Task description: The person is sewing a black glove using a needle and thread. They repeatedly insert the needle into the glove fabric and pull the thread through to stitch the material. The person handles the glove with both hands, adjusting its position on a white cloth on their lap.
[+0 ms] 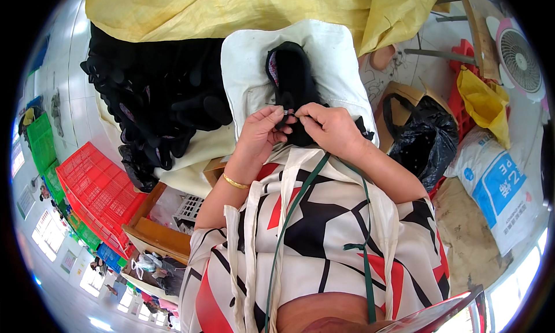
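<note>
A black shoe with a patterned pinkish lining lies on a white cloth-covered pad in front of me. My left hand pinches a thin black strap at the shoe's near end, and a small shiny piece shows by its fingertips. Close against it, my right hand is also closed, thumb and forefinger pressed together on the strap. The fingers cover most of what lies between them. Left of the pad is a heap of black shoes, some showing the same patterned lining.
Yellow sheeting spans the far side. Red plastic crates and an open wooden drawer are at left. To the right are a black plastic bag in a carton, a white-and-blue sack, a yellow bag and a fan.
</note>
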The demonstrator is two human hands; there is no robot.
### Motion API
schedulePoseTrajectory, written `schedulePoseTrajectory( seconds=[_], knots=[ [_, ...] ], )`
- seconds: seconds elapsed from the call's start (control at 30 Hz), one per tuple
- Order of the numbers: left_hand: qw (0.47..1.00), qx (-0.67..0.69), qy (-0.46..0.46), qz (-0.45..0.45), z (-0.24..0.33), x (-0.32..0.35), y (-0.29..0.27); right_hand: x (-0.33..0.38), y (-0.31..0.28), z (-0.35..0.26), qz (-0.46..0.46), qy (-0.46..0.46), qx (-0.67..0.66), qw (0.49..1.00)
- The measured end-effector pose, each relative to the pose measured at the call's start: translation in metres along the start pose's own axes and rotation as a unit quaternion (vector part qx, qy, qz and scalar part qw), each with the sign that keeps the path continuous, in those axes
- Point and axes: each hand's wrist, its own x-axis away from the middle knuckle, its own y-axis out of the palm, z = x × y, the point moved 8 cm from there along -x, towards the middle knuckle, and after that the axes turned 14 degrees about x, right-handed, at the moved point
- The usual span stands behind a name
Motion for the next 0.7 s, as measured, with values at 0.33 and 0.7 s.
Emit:
schedulePoseTrajectory(
  seconds=[0.33,0.7],
  knots=[
    [1.0,-0.005,0.012,0.011,0.001,0.004,0.004,-0.001,0.001,0.002,-0.008,0.002,-0.007,1.0],
    [0.998,-0.014,0.042,0.035,-0.004,0.009,-0.003,0.009,0.038,0.034,-0.194,0.185,-0.236,0.934]
  ],
)
